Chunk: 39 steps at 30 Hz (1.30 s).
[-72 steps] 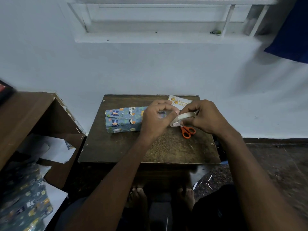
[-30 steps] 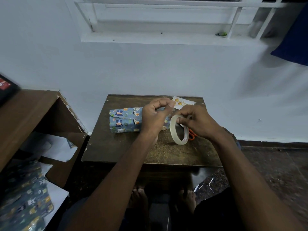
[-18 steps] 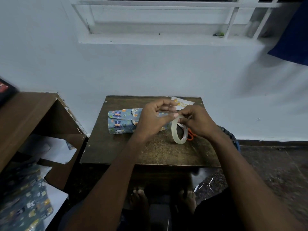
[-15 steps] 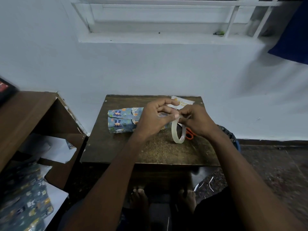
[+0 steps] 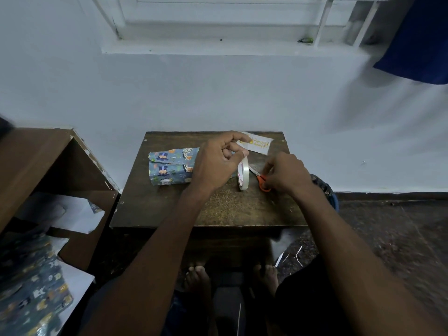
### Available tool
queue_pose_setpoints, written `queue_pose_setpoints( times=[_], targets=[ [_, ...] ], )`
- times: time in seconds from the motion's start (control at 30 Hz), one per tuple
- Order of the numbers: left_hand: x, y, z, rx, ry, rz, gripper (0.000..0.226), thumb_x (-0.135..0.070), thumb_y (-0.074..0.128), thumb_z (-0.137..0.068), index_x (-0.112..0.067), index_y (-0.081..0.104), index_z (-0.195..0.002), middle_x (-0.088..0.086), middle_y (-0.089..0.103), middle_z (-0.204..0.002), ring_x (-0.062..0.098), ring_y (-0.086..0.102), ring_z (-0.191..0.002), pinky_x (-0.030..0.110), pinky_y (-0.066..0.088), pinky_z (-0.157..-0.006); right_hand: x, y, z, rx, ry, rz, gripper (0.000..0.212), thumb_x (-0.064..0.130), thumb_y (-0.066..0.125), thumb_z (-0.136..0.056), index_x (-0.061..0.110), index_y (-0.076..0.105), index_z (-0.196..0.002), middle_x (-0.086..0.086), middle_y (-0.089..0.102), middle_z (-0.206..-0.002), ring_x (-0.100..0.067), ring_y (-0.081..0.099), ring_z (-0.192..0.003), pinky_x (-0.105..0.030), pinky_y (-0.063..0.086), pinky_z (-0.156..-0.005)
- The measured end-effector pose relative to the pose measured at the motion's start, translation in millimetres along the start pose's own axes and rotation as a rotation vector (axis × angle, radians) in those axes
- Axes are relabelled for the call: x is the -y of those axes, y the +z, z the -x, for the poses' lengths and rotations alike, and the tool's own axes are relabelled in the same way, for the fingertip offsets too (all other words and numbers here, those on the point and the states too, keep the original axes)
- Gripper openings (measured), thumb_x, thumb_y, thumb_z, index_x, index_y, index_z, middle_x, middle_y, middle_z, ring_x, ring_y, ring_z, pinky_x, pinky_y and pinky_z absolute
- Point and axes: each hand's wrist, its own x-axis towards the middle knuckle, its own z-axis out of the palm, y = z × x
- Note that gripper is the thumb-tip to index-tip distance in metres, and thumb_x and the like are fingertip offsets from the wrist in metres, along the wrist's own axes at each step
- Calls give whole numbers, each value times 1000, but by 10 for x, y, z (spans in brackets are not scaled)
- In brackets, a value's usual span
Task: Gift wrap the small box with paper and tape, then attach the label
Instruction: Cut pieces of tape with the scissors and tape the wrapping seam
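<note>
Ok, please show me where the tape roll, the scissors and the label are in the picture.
tape roll point(image 5: 243, 174): head view, on the roll's outer band, which stands on edge.
scissors point(image 5: 262, 180): head view, on the orange handle beside the right hand.
label point(image 5: 260, 144): head view, on the white card's printed face.

A brown shelf unit point(image 5: 36, 161) stands left; blue cloth point(image 5: 417, 40) hangs upper right.

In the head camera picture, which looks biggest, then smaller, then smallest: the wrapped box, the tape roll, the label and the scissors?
1. Wrapped box, though the left hand hides part.
2. Tape roll and label: too alike to rank.
3. Scissors, but the right hand covers much, so unsure.
</note>
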Motion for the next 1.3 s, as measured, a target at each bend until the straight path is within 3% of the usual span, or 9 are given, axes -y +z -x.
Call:
queue_pose_setpoints(
  times=[0.07,0.27,0.4,0.47,0.53,0.67,0.87,1.13,1.3],
  targets=[
    [-7,6,12,7,13,-41,27,-10,71,-94,-29,76,-113,-14,78,-87,12,68,-62,38,60,-61,31,32,28,-34,16,37,24,14,80,-71,21,78,-94,-6,72,-101,-28,67,-94,-39,60,-77],
    [-46,-37,44,12,33,-40,34,-9,50,-103,-27,75,-116,-12,80,-95,15,73,-69,45,62,-66,87,84,43,-64,16,107,35,23,73,-87,9,66,-118,-14,69,-113,-35,65,-104,-37,53,-79],
    [-57,-60,33,7,21,-41,36,-12,46,-104,-30,75,-115,-12,80,-94,13,73,-67,43,62,-68,31,-12,-4,-19,30,19,28,23,73,-91,12,69,-116,-11,73,-110,-29,69,-102,-37,55,-88],
    [-44,-57,18,6,7,-30,36,-11,46,-105,-29,75,-115,-10,80,-93,13,73,-68,43,62,-71,-4,-88,-13,50,45,-146,17,12,72,-90,15,74,-108,-9,77,-96,-23,76,-80,-37,61,-81],
    [-36,-51,10,4,-2,-30,36,-9,46,-105,-26,76,-116,-10,80,-92,13,73,-68,43,62,-72,-42,-159,-2,58,39,-305,21,0,73,-87,16,74,-101,-4,74,-90,-16,74,-64,-23,59,-61],
    [-32,-52,12,-5,-34,-12,36,-8,45,-107,-23,75,-120,-8,80,-94,13,73,-69,44,62,-74,-148,-293,-10,-37,-103,-394,37,-10,71,-80,20,78,-100,2,71,-81,-2,63,-64,-3,40,-53],
    [-44,-57,7,-3,-36,-33,38,-8,44,-109,-25,75,-121,-9,79,-94,10,72,-68,45,62,-74,-250,-394,-14,-5,-242,-416,38,-2,85,-74,26,80,-100,-2,73,-88,-8,62,-72,-26,50,-73],
    [-31,-68,2,29,-1,-53,42,-5,42,-107,-28,75,-120,-8,78,-94,13,73,-65,44,63,-72,-255,-444,-13,9,-277,-371,37,9,91,-65,33,79,-92,5,75,-85,-18,70,-79,-31,55,-77],
    [-35,-62,-2,29,10,-71,44,-5,41,-106,-32,73,-118,-10,77,-92,12,73,-64,44,61,-69,-256,-457,-10,-43,-276,-361,39,9,88,-65,36,79,-91,11,75,-85,-10,71,-78,-24,52,-72]
  ],
)
